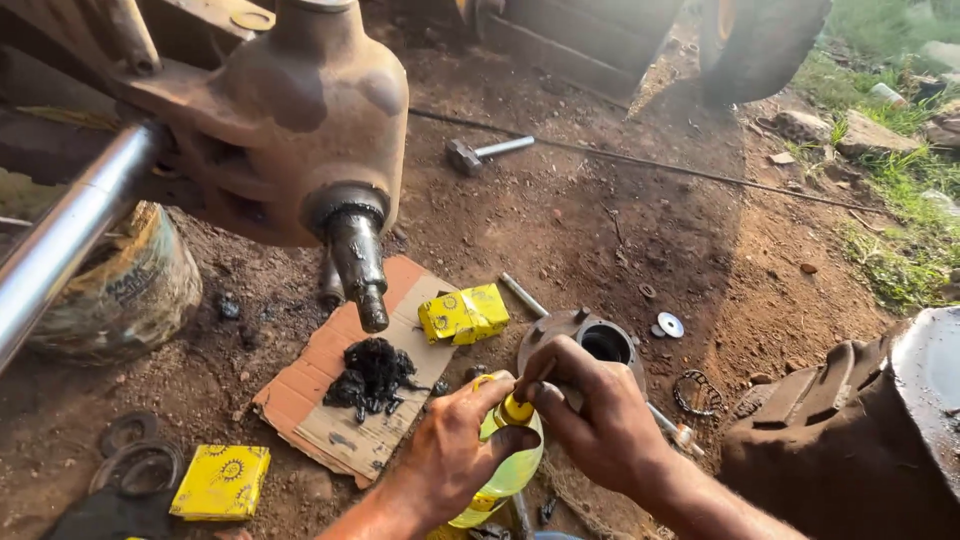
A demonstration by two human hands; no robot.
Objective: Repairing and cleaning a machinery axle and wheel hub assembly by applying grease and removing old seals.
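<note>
A: What are the hands doing?

B: The left hand (455, 450) is wrapping around the body of a yellow-green squeeze bottle (505, 470), fingers closed around it, holding it steady and tilted so the neck is pointing up toward the other hand. The right hand (590, 415) is pinching the bottle's yellow cap (516, 408) with thumb and fingertips closed on it, likely so one hand is bracing while the other is working the top. I cannot tell whether the cap is turning.

A: Where is the bottle sitting?

B: It is being held low over the dirt floor (600, 220), just in front of a round metal hub (585, 345) with a dark bore facing up, which is lying on the ground right behind the right hand.

A: And around that?

B: A piece of cardboard (330, 420) is lying flat on the soil, seemingly keeping a lump of black grease (372, 375) and a small yellow box (463, 313) out of the dirt. Above it, a greasy steel spindle (358, 265) is sticking out of a rusty brown axle housing (300, 120). A second yellow box (221, 482) is lying at lower left beside dark ring seals (140, 462). A washer (670, 324) is lying near the hub, and a hammer (485, 152) is resting farther back
</note>
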